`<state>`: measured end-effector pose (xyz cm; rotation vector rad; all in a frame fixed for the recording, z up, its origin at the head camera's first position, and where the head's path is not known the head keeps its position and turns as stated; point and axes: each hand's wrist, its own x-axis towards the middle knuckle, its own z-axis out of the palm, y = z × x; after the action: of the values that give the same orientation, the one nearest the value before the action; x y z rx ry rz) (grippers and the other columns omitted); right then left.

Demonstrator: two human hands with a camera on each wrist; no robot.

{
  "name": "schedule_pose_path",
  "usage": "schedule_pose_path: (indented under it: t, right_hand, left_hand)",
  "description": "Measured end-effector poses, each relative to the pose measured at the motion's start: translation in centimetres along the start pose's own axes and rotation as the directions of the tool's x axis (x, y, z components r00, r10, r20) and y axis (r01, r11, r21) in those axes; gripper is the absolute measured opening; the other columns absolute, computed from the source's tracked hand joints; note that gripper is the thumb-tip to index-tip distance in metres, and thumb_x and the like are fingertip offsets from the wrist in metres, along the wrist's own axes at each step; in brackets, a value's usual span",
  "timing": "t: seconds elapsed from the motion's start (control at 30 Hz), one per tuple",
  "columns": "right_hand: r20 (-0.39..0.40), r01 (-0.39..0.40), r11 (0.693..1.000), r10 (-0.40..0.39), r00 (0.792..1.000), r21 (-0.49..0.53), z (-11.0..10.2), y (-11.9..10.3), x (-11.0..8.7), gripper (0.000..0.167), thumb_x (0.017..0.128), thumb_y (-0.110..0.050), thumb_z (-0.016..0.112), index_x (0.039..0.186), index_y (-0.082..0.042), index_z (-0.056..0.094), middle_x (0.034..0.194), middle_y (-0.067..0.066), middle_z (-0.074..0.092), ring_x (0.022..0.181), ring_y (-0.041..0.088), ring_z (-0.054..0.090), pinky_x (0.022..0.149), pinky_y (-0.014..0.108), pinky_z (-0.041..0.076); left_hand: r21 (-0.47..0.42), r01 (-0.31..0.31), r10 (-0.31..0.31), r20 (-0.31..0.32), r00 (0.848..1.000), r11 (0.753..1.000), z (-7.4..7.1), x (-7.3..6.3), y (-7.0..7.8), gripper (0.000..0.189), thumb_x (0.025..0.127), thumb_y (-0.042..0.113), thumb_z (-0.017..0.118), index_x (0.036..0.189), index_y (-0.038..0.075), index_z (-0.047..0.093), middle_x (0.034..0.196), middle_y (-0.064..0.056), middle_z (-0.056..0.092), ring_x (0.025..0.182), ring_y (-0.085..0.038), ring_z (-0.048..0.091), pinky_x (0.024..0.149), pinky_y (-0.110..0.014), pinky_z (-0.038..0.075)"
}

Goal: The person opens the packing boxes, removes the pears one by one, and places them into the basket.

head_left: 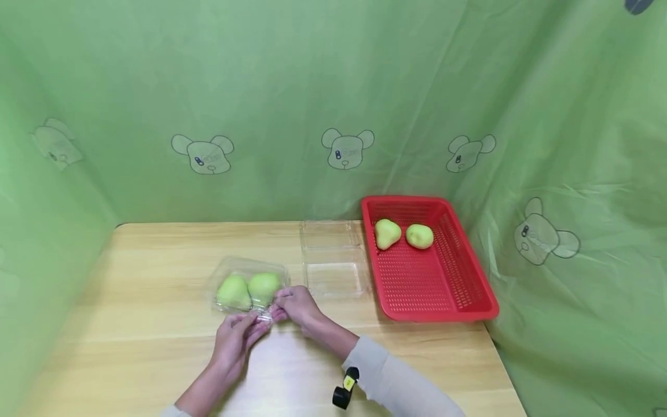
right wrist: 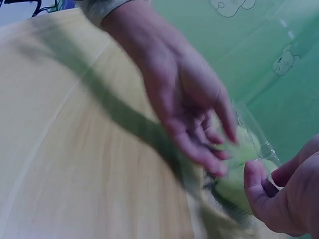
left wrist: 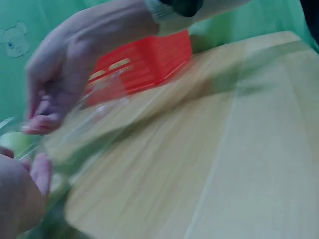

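A clear plastic clamshell box (head_left: pixel 223 267) with two green pears (head_left: pixel 233 291) inside stands left of the table's middle. Its lid lies down over the fruit. At the front edge, my left hand (head_left: pixel 233 340) holds the rim between thumb and fingers. My right hand (head_left: pixel 297 307) pinches the front right corner, close beside the left fingertips. In the right wrist view, the left hand (right wrist: pixel 187 94) reaches in from the upper left and the right hand (right wrist: pixel 294 191) is at the lower right, with the pears between and behind them.
Right of the box, another clear clamshell box (head_left: pixel 336 278) lies spread open on the table (head_left: pixel 156 341). A red plastic basket (head_left: pixel 417 289) at the right holds two more pears (head_left: pixel 388 234). Green curtains (head_left: pixel 281 87) printed with bear heads hang behind and at both sides.
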<state>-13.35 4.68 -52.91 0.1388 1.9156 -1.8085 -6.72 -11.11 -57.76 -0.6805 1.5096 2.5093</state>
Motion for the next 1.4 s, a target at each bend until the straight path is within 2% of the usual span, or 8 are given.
schedule_pose_path:
  t: [0.1,0.2,0.4,0.53,0.8,1.07,1.2,1.4]
  right_hand:
    - [0.003,-0.004,1.000,0.004,1.000,0.013,0.0,0.2,0.2,0.027,0.099,0.005,0.055,0.123,0.011,0.064,0.089,0.020,0.074,0.066,0.014,0.068,0.070,0.029,0.065]
    - [0.011,-0.002,1.000,0.002,1.000,0.012,0.0,0.2,0.2,0.028,0.098,0.005,0.056,0.124,0.011,0.064,0.091,0.021,0.074,0.067,0.014,0.069,0.072,0.029,0.066]
    - [0.016,0.006,1.000,-0.005,1.000,-0.018,-0.3,0.2,0.3,0.033,0.098,0.005,0.056,0.129,0.011,0.062,0.098,0.027,0.074,0.066,0.013,0.069,0.075,0.035,0.067]
    - [0.022,0.002,1.000,-0.001,1.000,-0.026,-0.6,0.1,0.3,0.034,0.098,0.006,0.055,0.131,0.012,0.060,0.101,0.030,0.073,0.065,0.012,0.068,0.073,0.032,0.066]
    - [0.031,0.002,0.998,0.000,1.000,-0.064,-0.8,0.2,0.3,0.034,0.097,0.005,0.055,0.131,0.011,0.060,0.102,0.030,0.073,0.067,0.014,0.068,0.075,0.034,0.066]
    - [0.014,0.054,0.992,-0.053,0.998,-0.112,-1.0,-0.2,0.0,0.027,0.098,0.003,0.055,0.121,0.012,0.065,0.096,0.027,0.073,0.066,0.014,0.067,0.078,0.039,0.066]
    - [-0.012,0.072,0.992,-0.074,0.997,-0.108,-1.1,-0.4,-0.2,0.031,0.099,0.002,0.055,0.128,0.013,0.058,0.091,0.022,0.073,0.065,0.013,0.066,0.076,0.039,0.066]
    - [-0.067,0.106,0.992,-0.110,0.992,-0.062,-1.5,-1.0,-0.5,0.037,0.100,0.001,0.055,0.136,0.009,0.049,0.094,0.024,0.073,0.068,0.017,0.068,0.081,0.046,0.066]
  left_hand:
    - [0.055,0.019,-0.022,0.040,0.999,0.998,-1.9,-0.2,1.4,0.030,0.105,0.013,0.055,0.127,-0.003,0.045,0.110,-0.012,0.070,0.100,-0.020,0.075,0.103,-0.036,0.059]
    - [0.151,0.003,-0.005,0.015,1.000,0.988,-4.0,-0.3,2.9,0.035,0.106,0.020,0.055,0.130,-0.004,0.047,0.113,-0.011,0.069,0.101,-0.018,0.074,0.103,-0.033,0.059]
    - [0.383,-0.073,0.103,-0.059,0.993,0.921,-6.8,0.6,5.6,0.040,0.110,0.029,0.047,0.136,-0.002,0.041,0.110,-0.001,0.068,0.094,-0.008,0.072,0.095,-0.023,0.061]
    - [0.402,-0.087,0.123,-0.062,0.991,0.911,-7.4,1.7,6.6,0.045,0.111,0.026,0.044,0.143,-0.005,0.039,0.104,0.004,0.068,0.091,-0.005,0.071,0.093,-0.022,0.061]
    - [0.400,-0.033,0.061,-0.057,0.996,0.916,-8.5,2.8,7.8,0.056,0.108,0.022,0.054,0.154,-0.004,0.037,0.103,0.011,0.068,0.092,-0.001,0.068,0.093,-0.017,0.059]
    - [0.449,-0.036,-0.001,0.083,0.997,0.893,-9.0,3.3,9.1,0.057,0.105,0.011,0.056,0.155,-0.008,0.034,0.112,0.004,0.068,0.094,-0.004,0.066,0.094,-0.021,0.060]
    - [0.477,-0.040,-0.034,0.146,0.989,0.878,-9.3,3.3,9.5,0.059,0.104,0.012,0.058,0.154,-0.009,0.034,0.112,0.002,0.069,0.094,-0.006,0.067,0.093,-0.022,0.060]
    - [0.497,-0.028,-0.055,0.151,0.987,0.867,-9.3,3.2,9.5,0.060,0.102,0.016,0.062,0.151,-0.010,0.038,0.105,0.000,0.071,0.090,-0.008,0.070,0.089,-0.022,0.062]
